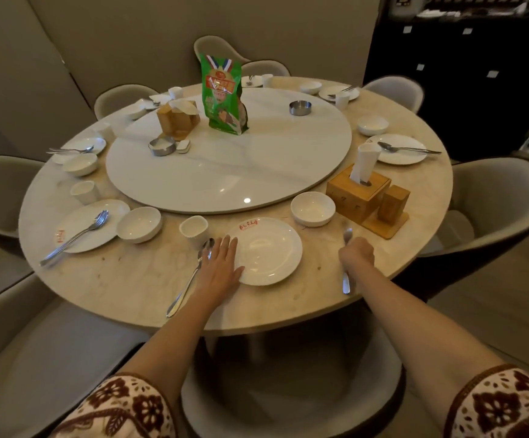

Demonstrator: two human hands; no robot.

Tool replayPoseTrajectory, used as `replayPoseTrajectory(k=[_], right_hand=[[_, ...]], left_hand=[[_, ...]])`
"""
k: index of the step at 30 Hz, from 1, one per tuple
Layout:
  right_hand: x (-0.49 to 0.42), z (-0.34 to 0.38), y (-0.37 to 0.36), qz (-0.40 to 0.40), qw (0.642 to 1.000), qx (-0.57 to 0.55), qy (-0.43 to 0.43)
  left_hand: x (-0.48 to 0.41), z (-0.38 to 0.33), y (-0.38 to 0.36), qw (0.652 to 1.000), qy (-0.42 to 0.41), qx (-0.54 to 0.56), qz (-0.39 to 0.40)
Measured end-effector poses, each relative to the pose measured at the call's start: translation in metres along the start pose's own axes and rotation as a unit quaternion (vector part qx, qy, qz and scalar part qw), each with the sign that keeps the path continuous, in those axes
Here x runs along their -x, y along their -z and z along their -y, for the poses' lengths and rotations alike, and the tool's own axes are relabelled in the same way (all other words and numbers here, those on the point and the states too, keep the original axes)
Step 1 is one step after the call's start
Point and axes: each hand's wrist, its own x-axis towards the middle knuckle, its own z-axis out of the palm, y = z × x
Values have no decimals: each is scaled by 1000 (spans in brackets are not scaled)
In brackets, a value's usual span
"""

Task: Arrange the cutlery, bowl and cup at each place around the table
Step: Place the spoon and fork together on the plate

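At the near place a white plate (pixel 268 251) lies on the round beige table (pixel 130 286). My left hand (pixel 220 268) rests flat with spread fingers on the plate's left rim, beside a metal spoon (pixel 190 278) that lies to the plate's left. Right of the plate, my right hand (pixel 356 256) is closed around a fork (pixel 346 284), whose tip and handle stick out either side. A white cup (pixel 194 230) stands behind the spoon. Behind the plate's right side sits a white bowl (pixel 313 208).
A white lazy Susan (pixel 225 172) carries a green bag (pixel 223 94), two metal ashtrays and a wooden holder. A wooden tissue box (pixel 359 192) stands right of the bowl. Other places hold plates, bowls, cups and cutlery. Grey chairs ring the table, one directly below me.
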Motion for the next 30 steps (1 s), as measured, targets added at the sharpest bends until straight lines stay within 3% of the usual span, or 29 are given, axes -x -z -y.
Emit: replayPoseTrajectory(k=[6,15,23,30], right_hand=[[22,12,-7,38,993,-106,-21],[54,52,-33,33,993,-91,62],[70,66,-54,27,988,-21,153],[76,68,-60,14,987,-13,161]], left_hand=[[16,29,2,998,18,-12,-62],[31,53,1,990,127,-59,-22],[30,61,1,992,103,-73,2],[39,63,0,994,82,-70,-23]])
